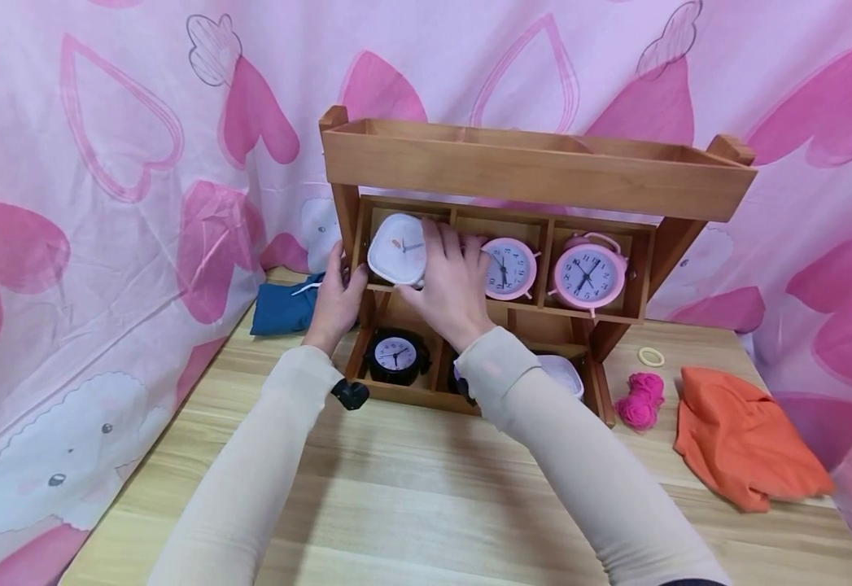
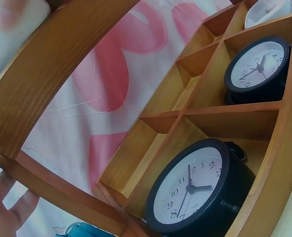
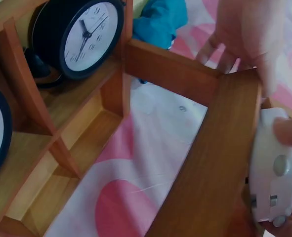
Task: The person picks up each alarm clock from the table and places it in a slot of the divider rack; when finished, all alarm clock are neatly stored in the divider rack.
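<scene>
My right hand [image 1: 453, 281] grips a white rounded-square alarm clock [image 1: 394, 251] at the left compartment of the wooden rack's middle tier. Buttons on the white clock's side [image 3: 274, 173] show in the right wrist view. At the left side of the rack [image 1: 543, 175], my left hand [image 1: 336, 301] holds the frame, thumb in front and fingers behind. Two pink alarm clocks [image 1: 509, 268] sit in the middle and right compartments of that tier. Below, a black alarm clock [image 1: 394, 356] stands in the left compartment; another black clock [image 2: 258, 66] is mostly hidden by my right wrist in the head view.
A white clock [image 1: 561, 374] lies in the lower right compartment. Blue cloth [image 1: 282, 309] is left of the rack. To the right are a yellow ring [image 1: 651, 356], pink yarn [image 1: 641, 401] and orange cloth [image 1: 751, 439]. A heart-patterned curtain [image 1: 140, 98] hangs close behind.
</scene>
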`<state>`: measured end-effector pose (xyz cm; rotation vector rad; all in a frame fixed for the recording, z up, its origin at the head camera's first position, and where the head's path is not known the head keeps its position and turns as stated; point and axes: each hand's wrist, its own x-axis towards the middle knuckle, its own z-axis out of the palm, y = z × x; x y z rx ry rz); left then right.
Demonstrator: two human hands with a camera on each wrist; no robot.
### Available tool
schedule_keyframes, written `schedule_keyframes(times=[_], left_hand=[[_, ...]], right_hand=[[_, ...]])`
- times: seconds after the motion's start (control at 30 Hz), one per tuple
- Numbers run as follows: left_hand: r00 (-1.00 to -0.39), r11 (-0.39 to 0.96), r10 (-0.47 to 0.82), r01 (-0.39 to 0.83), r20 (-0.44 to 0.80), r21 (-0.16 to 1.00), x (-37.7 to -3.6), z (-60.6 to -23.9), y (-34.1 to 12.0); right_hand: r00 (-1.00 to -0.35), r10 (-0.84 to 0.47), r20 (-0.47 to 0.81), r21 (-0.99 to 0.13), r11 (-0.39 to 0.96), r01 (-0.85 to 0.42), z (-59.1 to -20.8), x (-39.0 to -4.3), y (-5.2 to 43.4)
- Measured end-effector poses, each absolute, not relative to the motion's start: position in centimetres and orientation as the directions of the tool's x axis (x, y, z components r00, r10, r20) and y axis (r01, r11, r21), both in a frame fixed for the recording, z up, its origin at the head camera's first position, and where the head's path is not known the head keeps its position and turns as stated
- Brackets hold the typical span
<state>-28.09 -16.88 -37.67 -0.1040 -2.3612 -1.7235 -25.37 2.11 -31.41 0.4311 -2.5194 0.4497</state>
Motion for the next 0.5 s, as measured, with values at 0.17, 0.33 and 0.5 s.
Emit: schedule_keyframes(times=[0.17,0.33,0.5], left_hand=[[-0.980,0.315,-0.060,0.161,0.188,0.935,-27.8,-37.5,-16.8],[-0.984,0.315,-0.067,0.139,0.168,0.939,-27.8,-37.4,-17.0],[-0.984,0.317,-0.067,0.136,0.166,0.939,-27.7,-37.4,-17.1]], right_hand=[[-0.840,-0.236,0.488,-0.158,0.923,-0.351,-32.0,-25.4,2.2],[-0.830,-0.306,0.466,-0.069,0.923,-0.379,-32.8,-24.6,2.6],[-0.801,-0.346,0.489,-0.092,0.892,-0.442,-33.5,-23.3,2.9]])
